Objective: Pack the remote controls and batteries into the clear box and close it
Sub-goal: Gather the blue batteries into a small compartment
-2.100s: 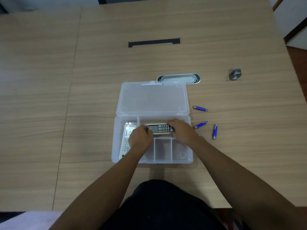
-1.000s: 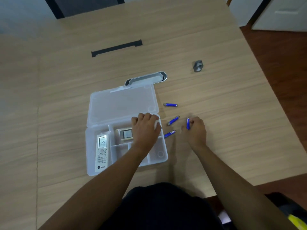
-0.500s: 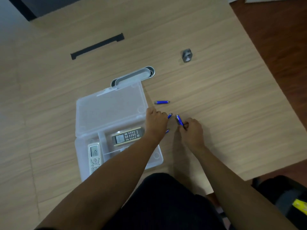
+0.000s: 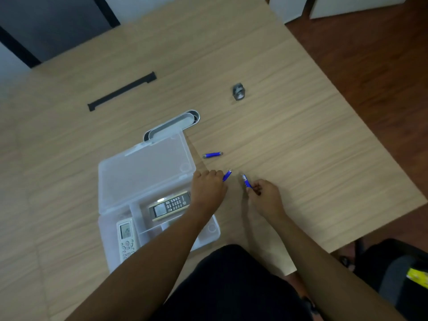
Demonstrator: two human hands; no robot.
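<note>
The clear box (image 4: 106,230) lies open on the wooden table, its lid (image 4: 143,172) folded back flat. A white remote (image 4: 127,238) rests in the left compartment and a dark remote (image 4: 170,205) in the upper long one. My left hand (image 4: 207,189) reaches over the box's right side and pinches a blue battery (image 4: 227,175) that sticks out beyond the fingers. My right hand (image 4: 266,198) grips another blue battery (image 4: 246,181) by its end. A third blue battery (image 4: 212,155) lies loose on the table beyond both hands.
A grey oval cable grommet (image 4: 183,120) sits in the table just behind the lid. A small grey metal fitting (image 4: 238,91) lies further back right, and a black strip (image 4: 121,91) back left. The table's right edge drops to a dark floor; a chair (image 4: 393,262) stands at lower right.
Both hands left the dark remote in the box. The right hand picked up a battery from the table, and the left hand moved right over the box edge and closed on another battery.
</note>
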